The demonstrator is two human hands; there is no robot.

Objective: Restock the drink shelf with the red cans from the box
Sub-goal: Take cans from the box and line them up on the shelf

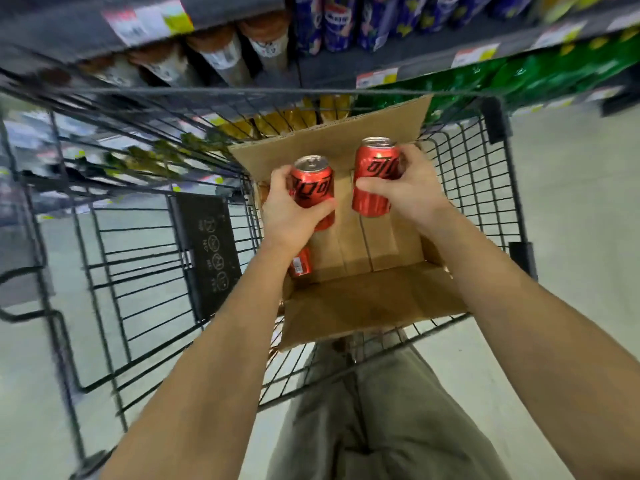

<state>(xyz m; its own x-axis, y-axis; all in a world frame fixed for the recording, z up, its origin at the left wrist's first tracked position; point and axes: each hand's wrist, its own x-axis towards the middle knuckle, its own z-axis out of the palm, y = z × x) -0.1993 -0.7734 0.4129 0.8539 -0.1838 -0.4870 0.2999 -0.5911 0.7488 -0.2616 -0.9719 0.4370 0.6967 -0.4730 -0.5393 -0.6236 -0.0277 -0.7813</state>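
Forearms stretch over a black wire shopping cart [207,251].
Left hand [294,206] grips one red aluminium can [313,188], right hand [412,188] a second red can [375,181], above an open brown cardboard box [363,299] in the cart; a third red can [300,261] shows inside it, drink shelves [433,46] beyond.

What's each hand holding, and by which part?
The left hand grips the left red can round its side; the right hand grips the right red can likewise.

The open brown cardboard box [363,306] is mostly bare inside; a red can [300,262] blocks its near-left corner, and black wire cart [521,256] walls surround it.
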